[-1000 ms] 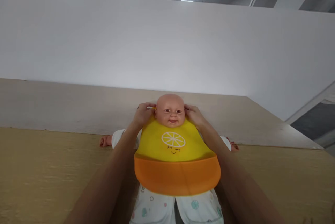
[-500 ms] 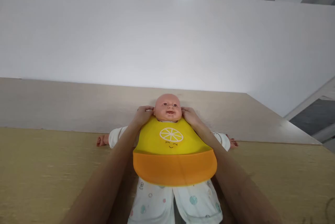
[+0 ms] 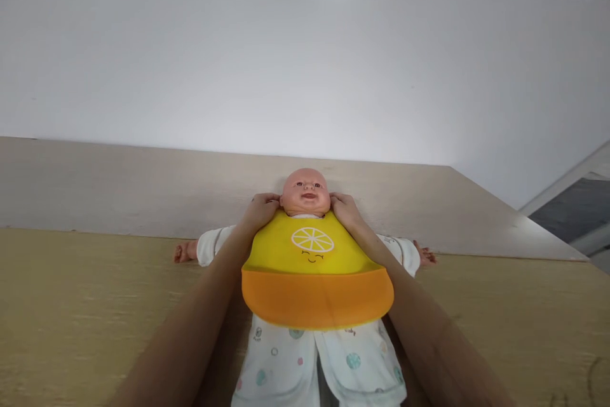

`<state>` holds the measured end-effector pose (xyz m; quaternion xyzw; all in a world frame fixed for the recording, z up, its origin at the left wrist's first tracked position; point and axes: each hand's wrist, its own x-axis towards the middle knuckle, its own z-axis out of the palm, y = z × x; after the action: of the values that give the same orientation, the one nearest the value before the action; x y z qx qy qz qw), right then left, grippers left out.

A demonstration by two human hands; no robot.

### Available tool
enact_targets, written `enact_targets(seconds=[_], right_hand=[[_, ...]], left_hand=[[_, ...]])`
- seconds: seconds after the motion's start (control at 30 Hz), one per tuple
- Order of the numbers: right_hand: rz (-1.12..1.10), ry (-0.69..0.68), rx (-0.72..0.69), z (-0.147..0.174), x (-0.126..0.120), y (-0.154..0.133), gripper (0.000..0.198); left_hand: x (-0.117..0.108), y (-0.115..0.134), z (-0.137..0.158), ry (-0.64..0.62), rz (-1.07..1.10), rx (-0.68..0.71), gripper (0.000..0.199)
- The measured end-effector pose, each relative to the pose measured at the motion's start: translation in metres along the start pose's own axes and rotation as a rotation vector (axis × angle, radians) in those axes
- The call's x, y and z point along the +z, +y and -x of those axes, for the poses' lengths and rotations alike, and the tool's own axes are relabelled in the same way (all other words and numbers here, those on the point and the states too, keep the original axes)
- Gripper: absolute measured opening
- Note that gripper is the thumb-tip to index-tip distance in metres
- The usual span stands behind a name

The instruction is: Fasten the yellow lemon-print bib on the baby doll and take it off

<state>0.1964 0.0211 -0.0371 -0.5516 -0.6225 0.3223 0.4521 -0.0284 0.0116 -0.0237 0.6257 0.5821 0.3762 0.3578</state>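
A baby doll in white patterned pyjamas lies on its back on a yellowish wooden table, arms spread. A yellow bib with a lemon-slice face and an orange catch pocket covers its chest. My left hand pinches the bib's neck strap beside the doll's head on the left. My right hand grips the other strap end on the right side of the neck. The strap ends behind the neck are hidden.
A paler wooden surface lies beyond the doll's head, up to a plain white wall. At far right the surface ends at an edge with a dark floor area below.
The doll's head has tipped back and lowered onto the surface. The bib has settled flatter on the chest, and both hands have followed down beside the neck.
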Motion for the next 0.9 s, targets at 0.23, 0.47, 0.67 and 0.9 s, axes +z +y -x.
enact_targets(seconds=[0.23,0.47,0.67,0.9], right_hand=[[0.059,0.037,0.043,0.002,-0.001,-0.001,0.027],[0.04,0.048,0.054,0.003,-0.001,-0.001,0.022],[0.01,0.047,0.076,0.0,0.0,0.004,0.022],[-0.083,0.148,0.19,0.012,-0.005,0.003,0.036]], left_hand=[[0.0,-0.004,-0.001,-0.017,-0.094,0.005,0.029],[0.001,-0.006,-0.002,-0.019,-0.131,0.044,0.033],[0.0,-0.003,0.0,-0.022,-0.151,0.044,0.03],[-0.003,0.002,0.006,0.005,0.041,-0.078,0.021]])
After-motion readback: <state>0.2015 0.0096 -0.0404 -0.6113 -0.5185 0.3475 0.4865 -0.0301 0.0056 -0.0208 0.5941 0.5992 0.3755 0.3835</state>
